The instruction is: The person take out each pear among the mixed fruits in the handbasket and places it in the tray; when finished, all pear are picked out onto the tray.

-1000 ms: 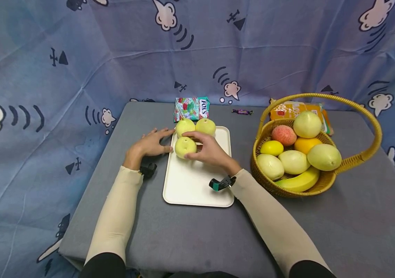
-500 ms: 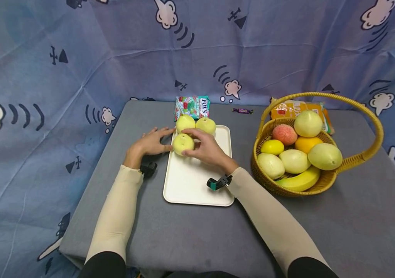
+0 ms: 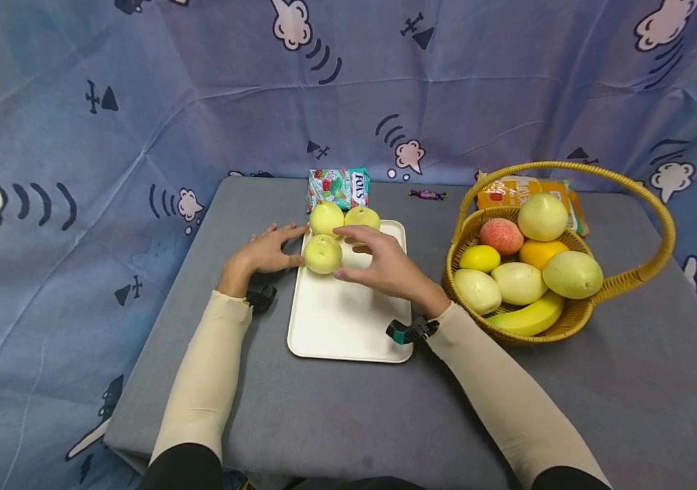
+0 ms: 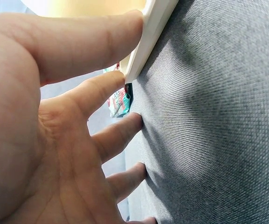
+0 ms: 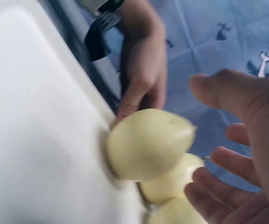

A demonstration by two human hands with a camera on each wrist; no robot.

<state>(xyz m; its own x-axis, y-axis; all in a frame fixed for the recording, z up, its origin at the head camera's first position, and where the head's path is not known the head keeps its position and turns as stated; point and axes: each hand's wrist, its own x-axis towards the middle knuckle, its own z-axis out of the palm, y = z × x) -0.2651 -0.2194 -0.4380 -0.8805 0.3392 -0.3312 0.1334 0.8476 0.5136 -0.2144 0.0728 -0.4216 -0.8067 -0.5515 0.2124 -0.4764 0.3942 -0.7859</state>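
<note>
Three pale yellow-green pears lie on the far end of a white tray [image 3: 348, 327]. The nearest pear [image 3: 322, 254] sits by the tray's left side, in front of two others. My right hand [image 3: 385, 267] hovers just right of it, fingers spread and apart from the pear; the right wrist view shows a gap between that pear [image 5: 148, 144] and the hand [image 5: 246, 154]. At the tray's left edge, my left hand [image 3: 265, 252] touches the rim [image 4: 148, 42] with thumb and index fingertips. Its other fingertips rest on the grey tablecloth.
A yellow wicker basket [image 3: 455, 299] heaped with fruit, including a banana [image 3: 529, 317], stands to the right, its tall handle arching over. An orange snack bag [image 3: 510, 193] lies behind it. Behind the tray are a green candy bag [image 3: 337, 189] and a purple-wrapped candy [image 3: 427, 194].
My right hand slid the nearest pear slightly left and away from me, then let go and drew back to the right. My left hand stayed at the tray's edge.
</note>
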